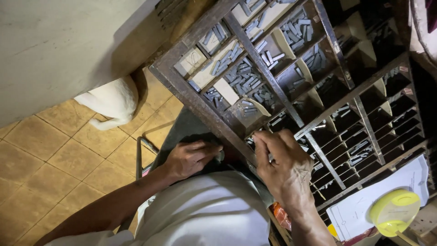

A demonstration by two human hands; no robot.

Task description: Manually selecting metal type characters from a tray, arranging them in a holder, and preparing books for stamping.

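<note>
Wooden case: dark type case (195,102) with many small compartments, tilted across the upper right of the view; its lower rim runs diagonally just above both hands.
Metal type: small grey metal sorts (243,79) lie loose in the upper compartments; the lower compartments are in shadow and show only a few pieces.
Right hand: right hand (284,166) reaches over the case's lower rim into a compartment; its grip is narrow, thumb and fingertips (260,139) pinched together, on what looks like a small piece of type, too small to tell for sure.
Left hand: left hand (189,157) rests below the case's rim, grip curled closed on a thin grey metal object (220,156) that shows only at the fingertips, well apart from the loose sorts above.
Clothing: white shirt (209,214) fills the lower middle.
Floor: tan floor tiles (59,159) at left, with a white bundle (111,101) against the wall.
Lower right: sheet of paper (359,209) with a round yellow object (393,212) lying on it.
</note>
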